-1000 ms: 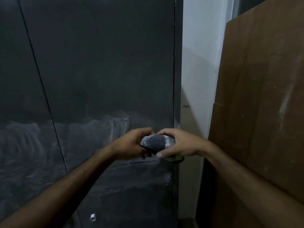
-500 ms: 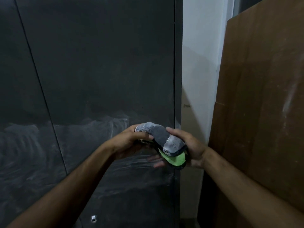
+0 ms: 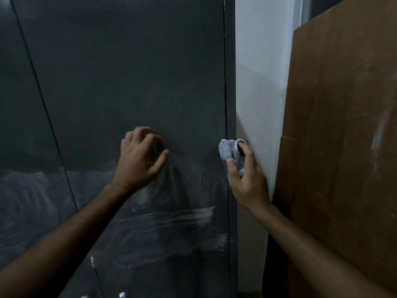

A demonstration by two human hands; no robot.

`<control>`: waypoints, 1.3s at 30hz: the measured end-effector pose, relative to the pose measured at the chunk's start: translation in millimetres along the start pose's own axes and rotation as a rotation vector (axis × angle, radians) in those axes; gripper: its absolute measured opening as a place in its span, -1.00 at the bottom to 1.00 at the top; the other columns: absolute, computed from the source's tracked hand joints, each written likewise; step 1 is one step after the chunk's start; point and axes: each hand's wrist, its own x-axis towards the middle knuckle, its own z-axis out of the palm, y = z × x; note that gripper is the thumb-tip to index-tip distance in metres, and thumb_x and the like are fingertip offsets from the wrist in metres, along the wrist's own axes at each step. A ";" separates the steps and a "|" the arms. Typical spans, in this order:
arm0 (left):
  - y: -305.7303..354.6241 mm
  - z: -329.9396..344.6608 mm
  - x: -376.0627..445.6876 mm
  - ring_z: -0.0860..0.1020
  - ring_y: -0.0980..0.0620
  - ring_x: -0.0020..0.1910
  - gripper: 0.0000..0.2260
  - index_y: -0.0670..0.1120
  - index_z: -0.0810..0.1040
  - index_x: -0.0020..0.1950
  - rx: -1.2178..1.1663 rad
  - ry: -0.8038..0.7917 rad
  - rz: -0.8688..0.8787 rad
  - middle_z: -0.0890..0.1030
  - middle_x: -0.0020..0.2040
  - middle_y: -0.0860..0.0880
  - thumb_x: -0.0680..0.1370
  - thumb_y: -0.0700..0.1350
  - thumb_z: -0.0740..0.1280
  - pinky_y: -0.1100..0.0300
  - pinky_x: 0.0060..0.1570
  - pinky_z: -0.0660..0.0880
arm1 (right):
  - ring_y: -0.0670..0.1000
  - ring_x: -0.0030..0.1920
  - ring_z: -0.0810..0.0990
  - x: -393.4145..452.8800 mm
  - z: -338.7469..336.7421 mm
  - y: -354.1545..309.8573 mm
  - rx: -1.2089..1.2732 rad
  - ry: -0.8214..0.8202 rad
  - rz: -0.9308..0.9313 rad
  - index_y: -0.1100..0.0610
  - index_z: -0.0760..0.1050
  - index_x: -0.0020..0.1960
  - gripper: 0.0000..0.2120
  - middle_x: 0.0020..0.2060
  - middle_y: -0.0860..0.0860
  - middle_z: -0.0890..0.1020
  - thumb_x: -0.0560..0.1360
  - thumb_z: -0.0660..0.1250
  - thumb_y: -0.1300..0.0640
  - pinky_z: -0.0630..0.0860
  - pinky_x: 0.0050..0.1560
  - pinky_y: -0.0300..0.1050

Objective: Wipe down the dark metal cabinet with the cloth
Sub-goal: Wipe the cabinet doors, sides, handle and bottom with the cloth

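While bunched at cabinet (image 3: pixel 133 72) edge, cloth (image 3: pixel 230 154) within right fingers (image 3: pixel 247 155).

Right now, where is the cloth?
In the head view the cloth is bunched in the right hand, at the cabinet's right front edge, beside the white wall.

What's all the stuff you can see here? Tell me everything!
cabinet: one, dark grey metal, fills the left and middle; whitish smears low on its front.
cloth: one, grey, bunched at the cabinet's right edge.
wall: one, white, right of the cabinet.
board: one, brown, leaning at the far right.
left hand: one, fingers loosely curled in front of the cabinet front, holding nothing that shows.
right hand: one, holds the cloth in its grip.
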 end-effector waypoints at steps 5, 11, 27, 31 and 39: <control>-55.3 -6.0 16.5 0.30 -0.25 0.55 -0.47 -0.08 0.45 0.47 0.343 0.125 0.063 0.35 0.55 -0.19 0.63 0.23 0.25 -0.20 0.56 0.15 | 0.21 0.10 0.45 40.6 41.5 4.4 -0.396 0.140 -0.341 0.06 0.32 0.39 -0.63 0.26 0.19 0.40 0.65 0.21 -0.07 0.47 0.05 0.16; -91.3 6.0 9.7 0.16 -0.24 0.67 -0.37 -0.11 0.31 0.64 0.428 0.141 0.230 0.19 0.68 -0.21 0.67 0.24 0.18 -0.28 0.62 0.08 | 0.22 0.03 0.51 5.6 73.9 32.8 -0.559 0.032 -0.727 0.01 0.43 0.22 -0.64 0.26 0.17 0.40 0.49 0.47 0.10 0.39 -0.02 0.10; -99.4 11.2 10.5 0.10 -0.22 0.69 -0.33 -0.06 0.21 0.69 0.456 0.164 0.251 0.14 0.70 -0.19 0.67 0.26 0.18 -0.27 0.63 0.06 | 0.23 -0.12 0.60 32.7 59.7 13.6 -0.425 0.000 -0.826 0.15 0.62 0.10 -0.80 0.14 0.18 0.59 0.63 0.31 0.06 0.42 -0.13 0.07; -99.9 9.6 10.2 0.09 -0.21 0.69 -0.39 -0.07 0.23 0.68 0.457 0.153 0.252 0.16 0.69 -0.21 0.70 0.21 0.14 -0.27 0.63 0.07 | 0.22 -0.01 0.51 73.4 92.9 -26.5 -0.337 0.197 -0.637 0.11 0.58 0.27 -0.74 0.18 0.18 0.53 0.60 0.34 0.12 0.36 -0.08 0.08; -94.4 6.7 11.5 0.06 -0.16 0.70 -0.44 -0.06 0.24 0.68 0.451 0.144 0.244 0.20 0.68 -0.21 0.72 0.16 0.13 -0.26 0.63 0.07 | 0.20 -0.08 0.50 44.1 96.7 -2.4 -0.345 -0.122 -0.979 0.10 0.55 0.24 -0.81 0.15 0.21 0.55 0.63 0.34 0.16 0.37 -0.12 0.08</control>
